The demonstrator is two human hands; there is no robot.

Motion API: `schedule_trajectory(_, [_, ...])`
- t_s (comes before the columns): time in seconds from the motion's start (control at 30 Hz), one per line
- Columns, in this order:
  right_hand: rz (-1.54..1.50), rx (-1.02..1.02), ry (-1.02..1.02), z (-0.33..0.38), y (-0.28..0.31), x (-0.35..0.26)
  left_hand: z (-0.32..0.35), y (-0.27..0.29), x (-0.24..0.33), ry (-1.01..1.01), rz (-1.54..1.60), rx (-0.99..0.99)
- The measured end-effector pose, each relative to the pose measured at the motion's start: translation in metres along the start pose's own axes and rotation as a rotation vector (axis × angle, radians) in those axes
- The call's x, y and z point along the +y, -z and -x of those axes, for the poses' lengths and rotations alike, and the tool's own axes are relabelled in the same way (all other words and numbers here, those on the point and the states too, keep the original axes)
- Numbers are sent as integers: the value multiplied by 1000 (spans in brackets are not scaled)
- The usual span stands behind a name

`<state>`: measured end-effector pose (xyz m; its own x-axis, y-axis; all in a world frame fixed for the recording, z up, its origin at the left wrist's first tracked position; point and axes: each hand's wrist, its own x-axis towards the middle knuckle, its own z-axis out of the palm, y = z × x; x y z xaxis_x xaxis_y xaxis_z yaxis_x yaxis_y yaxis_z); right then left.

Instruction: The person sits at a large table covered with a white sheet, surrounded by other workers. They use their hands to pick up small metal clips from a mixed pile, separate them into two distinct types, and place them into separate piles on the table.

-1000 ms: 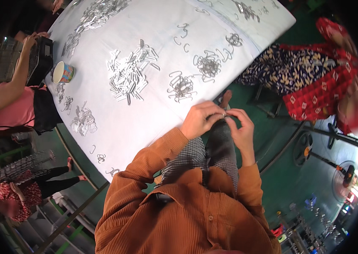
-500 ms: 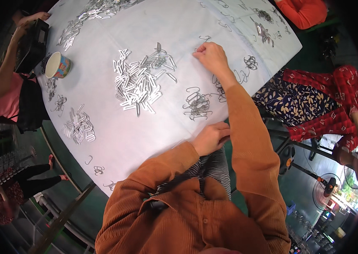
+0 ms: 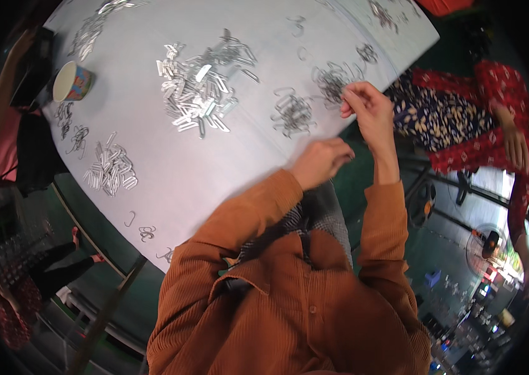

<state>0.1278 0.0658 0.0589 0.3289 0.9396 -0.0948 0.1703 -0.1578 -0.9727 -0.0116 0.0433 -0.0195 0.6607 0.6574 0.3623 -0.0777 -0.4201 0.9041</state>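
Observation:
My right hand (image 3: 369, 112) is raised over the right edge of the white-covered table (image 3: 171, 206), thumb and fingertips pinched together. Whatever is between them is too small to make out. Just beyond it lies a heap of thin wire hooks (image 3: 333, 80). My left hand (image 3: 322, 164) is closed at the near edge of the table, fingers curled against the thumb and slightly blurred; I cannot tell what it holds. A second wire hook pile (image 3: 292, 114) rests a little beyond it. Farther left spreads a large heap of flat, shiny metal loops (image 3: 199, 94).
A paper cup (image 3: 72, 82) stands at the left edge. A smaller heap of metal loops (image 3: 111, 167) and a few loose hooks (image 3: 147, 233) lie along the near-left side. A person in a red patterned top (image 3: 511, 94) sits at the right. A fan (image 3: 483, 242) stands behind.
My right hand has drawn back from the loose hooks farther up the table toward my left hand. My left hand has risen slightly. The view has shifted, and the wire hook heap now shows more fully.

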Motion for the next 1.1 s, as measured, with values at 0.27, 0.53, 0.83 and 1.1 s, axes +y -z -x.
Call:
schedule_trajectory(0.27, [-427,269,-143,120,29,70,-7,4,8,132,-21,27])
schedule_trajectory(0.53, [-486,299,-121,110,4,92,-4,1,13,262,-59,22])
schedule_trajectory(0.83, [-428,327,-33,105,0,94,-7,-3,20,246,-10,94])
schedule_trajectory(1.1, [-371,380,-49,103,3,97,-6,-5,16,239,-3,109])
